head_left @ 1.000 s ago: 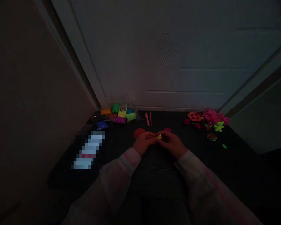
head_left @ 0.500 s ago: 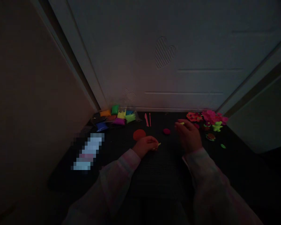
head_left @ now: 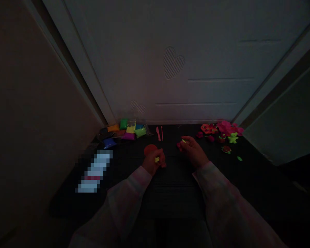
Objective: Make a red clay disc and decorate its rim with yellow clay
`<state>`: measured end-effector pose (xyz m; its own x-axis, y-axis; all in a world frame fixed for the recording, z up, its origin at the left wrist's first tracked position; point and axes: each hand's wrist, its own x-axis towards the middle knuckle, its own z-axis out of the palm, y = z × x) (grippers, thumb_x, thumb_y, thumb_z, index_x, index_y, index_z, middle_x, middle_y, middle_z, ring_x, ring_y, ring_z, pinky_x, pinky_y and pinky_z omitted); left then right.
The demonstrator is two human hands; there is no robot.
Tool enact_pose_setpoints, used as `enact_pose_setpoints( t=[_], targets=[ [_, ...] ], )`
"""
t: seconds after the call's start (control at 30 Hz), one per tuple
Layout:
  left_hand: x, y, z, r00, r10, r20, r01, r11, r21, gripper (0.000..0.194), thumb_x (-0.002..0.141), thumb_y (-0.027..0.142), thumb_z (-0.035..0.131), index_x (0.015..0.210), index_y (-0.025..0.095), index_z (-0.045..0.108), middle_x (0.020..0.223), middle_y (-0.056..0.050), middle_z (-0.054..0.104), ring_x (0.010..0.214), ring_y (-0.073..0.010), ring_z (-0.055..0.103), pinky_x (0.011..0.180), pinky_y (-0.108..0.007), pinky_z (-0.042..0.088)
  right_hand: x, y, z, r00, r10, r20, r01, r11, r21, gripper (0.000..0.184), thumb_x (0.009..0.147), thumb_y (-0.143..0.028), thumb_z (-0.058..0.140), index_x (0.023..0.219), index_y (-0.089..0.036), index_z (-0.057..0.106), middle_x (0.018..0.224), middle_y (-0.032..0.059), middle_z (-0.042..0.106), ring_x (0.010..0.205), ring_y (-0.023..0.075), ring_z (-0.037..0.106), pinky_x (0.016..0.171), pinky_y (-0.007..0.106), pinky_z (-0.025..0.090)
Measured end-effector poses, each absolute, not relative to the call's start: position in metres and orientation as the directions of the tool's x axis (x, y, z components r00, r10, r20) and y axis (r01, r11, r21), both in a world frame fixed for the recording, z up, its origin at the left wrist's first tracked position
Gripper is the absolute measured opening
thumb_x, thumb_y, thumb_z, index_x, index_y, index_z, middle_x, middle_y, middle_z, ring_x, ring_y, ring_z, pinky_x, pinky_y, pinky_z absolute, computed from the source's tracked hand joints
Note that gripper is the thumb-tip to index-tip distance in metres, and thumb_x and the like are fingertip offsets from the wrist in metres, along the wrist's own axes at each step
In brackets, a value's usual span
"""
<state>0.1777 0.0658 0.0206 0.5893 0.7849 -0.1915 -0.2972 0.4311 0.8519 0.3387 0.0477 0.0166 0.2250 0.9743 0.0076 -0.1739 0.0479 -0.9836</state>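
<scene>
Right of frame centre, right hand [head_left: 196, 153] pinches small yellow bit [head_left: 184, 141], magenta disc [head_left: 178, 146] just left; left hand [head_left: 150, 163] grips yellow lump [head_left: 157, 159], nearer orange-red disc [head_left: 150, 149].

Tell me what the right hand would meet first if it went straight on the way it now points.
Probably the small, round, magenta clay-like piece, partly hidden by the right hand; depth is unclear, so the fingers might pass just above it.
</scene>
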Motion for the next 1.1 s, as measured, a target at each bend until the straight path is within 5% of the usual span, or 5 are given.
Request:
enact_pose_setpoints(
  t=[0.13,0.33,0.6,0.8,1.1],
  targets=[
    [0.179,0.066,0.021,0.639,0.727,-0.254,-0.259,0.513,0.818,0.054,0.072,0.046,0.041,0.03,0.016,0.023,0.026,0.005,0.02,0.024,-0.0026,0.02,0.03,-0.018,0.017,0.339,0.047,0.018,0.283,0.959,0.003,-0.139,0.044,-0.989,0.028,0.06,-0.038,0.059,0.075,-0.018,0.048,0.059,-0.0035,0.056,0.05,0.0068,0.047,0.048,0.02,0.034],
    [0.183,0.064,0.014,0.502,0.829,-0.245,-0.292,0.429,0.855,0.05,0.067,0.05,0.047,0.038,0.016,0.024,0.026,0.008,0.019,0.022,-0.0011,0.017,0.027,-0.016,0.012,0.341,0.048,0.02,0.319,0.948,-0.012,-0.046,0.003,-0.999,0.027,0.06,-0.042,0.058,0.066,-0.017,0.052,0.058,-0.0028,0.056,0.049,0.0064,0.047,0.049,0.02,0.035],
    [0.185,0.061,0.016,0.548,0.813,-0.195,-0.172,0.338,0.925,0.033,0.057,0.036,0.061,0.079,0.016,0.047,0.046,0.006,0.052,0.027,-0.0062,0.042,0.026,-0.015,0.024,0.343,0.051,0.014,0.309,0.951,0.034,-0.031,0.046,-0.998,0.027,0.058,-0.04,0.059,0.07,-0.017,0.054,0.061,-0.0006,0.059,0.056,0.0102,0.053,0.053,0.023,0.038],
    [0.182,0.064,0.017,0.458,0.872,-0.17,-0.26,0.315,0.913,0.042,0.065,0.051,0.047,0.044,0.015,0.037,0.025,0.01,0.021,0.021,-0.0009,0.019,0.027,-0.015,0.013,0.344,0.052,0.017,0.424,0.906,0.016,-0.087,0.058,-0.995,0.026,0.058,-0.038,0.06,0.071,-0.017,0.054,0.061,-0.0008,0.059,0.057,0.0106,0.054,0.056,0.024,0.04],
    [0.187,0.072,0.027,0.381,0.903,-0.2,-0.377,0.349,0.858,0.047,0.07,0.047,0.042,0.039,0.017,0.021,0.028,0.009,0.017,0.023,-0.0016,0.017,0.028,-0.015,0.01,0.36,0.058,0.013,0.604,0.797,-0.008,-0.138,0.094,-0.986,0.021,0.057,-0.035,0.06,0.067,-0.017,0.054,0.061,-0.0007,0.057,0.054,0.0097,0.051,0.05,0.023,0.037]
  ],
)
